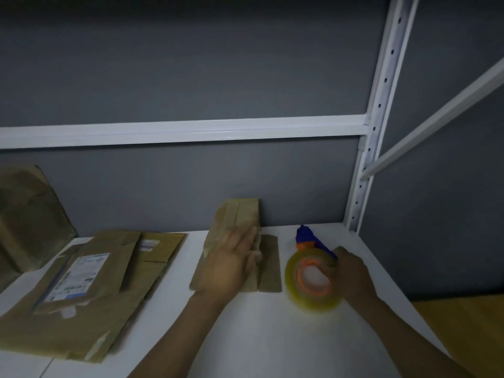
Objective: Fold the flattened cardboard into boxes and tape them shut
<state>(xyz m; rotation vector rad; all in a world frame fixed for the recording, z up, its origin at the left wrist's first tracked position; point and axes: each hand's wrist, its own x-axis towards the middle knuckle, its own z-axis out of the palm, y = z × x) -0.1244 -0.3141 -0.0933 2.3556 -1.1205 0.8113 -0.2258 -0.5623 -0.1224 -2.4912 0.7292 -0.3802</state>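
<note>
Cardboard box [234, 241] sits on the white surface [245, 336], left hand [231, 264] flat and open on it; right hand [351, 271] has its grip around the tape dispenser [313, 276].

The room is dim. A dark grey wall [191, 64] fills the far side. A white metal bar [177, 130] runs flat across the wall from left to right. It meets a tall white post [381, 91] with a row of small holes on the right. Another white bar [441, 115] slants up from the post toward the right edge. Below is a white table [259, 323]. A patch of yellow-brown floor [463, 323] shows at the near right.
</note>
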